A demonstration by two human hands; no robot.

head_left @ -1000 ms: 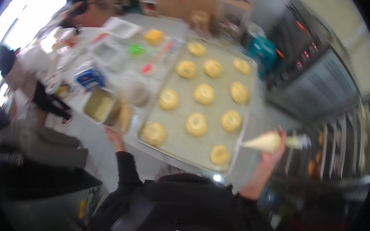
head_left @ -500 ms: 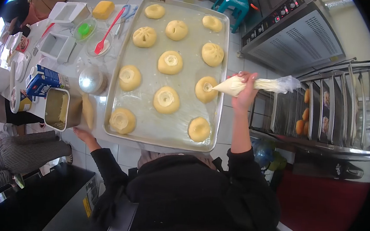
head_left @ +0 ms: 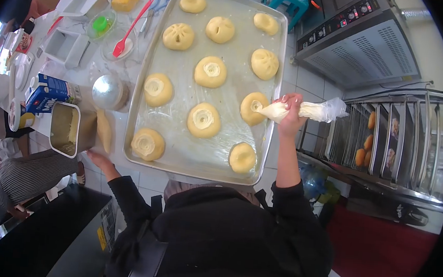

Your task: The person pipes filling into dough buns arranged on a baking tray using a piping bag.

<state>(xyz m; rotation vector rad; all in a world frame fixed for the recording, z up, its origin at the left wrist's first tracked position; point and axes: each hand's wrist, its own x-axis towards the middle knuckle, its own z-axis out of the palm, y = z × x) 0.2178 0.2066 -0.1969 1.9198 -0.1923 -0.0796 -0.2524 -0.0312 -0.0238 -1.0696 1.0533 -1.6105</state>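
Observation:
My right hand (head_left: 291,113) is closed round a piping bag (head_left: 314,111) of pale cream. Its tip touches the middle of a dough bun (head_left: 250,108) near the tray's right side, where some cream shows. The large metal baking tray (head_left: 213,175) carries several round buns. Some hold cream swirls, like the central bun (head_left: 202,120); others are bare, like the front right bun (head_left: 242,158). My left hand (head_left: 101,161) is low at the table's front edge, beside a metal loaf tin (head_left: 64,149); its fingers look stretched out and hold nothing visible.
Left of the tray stand a milk carton (head_left: 48,93), a round-topped container (head_left: 107,92), a red spatula (head_left: 131,29) and white loaf pans (head_left: 65,48). An oven (head_left: 361,45) and a rack (head_left: 388,136) of trays are on the right. Another person (head_left: 31,175) stands at the left.
The view has shifted slightly. My right hand stays at the same bun with the piping bag, and more cream shows in its hollow. My left hand has barely moved.

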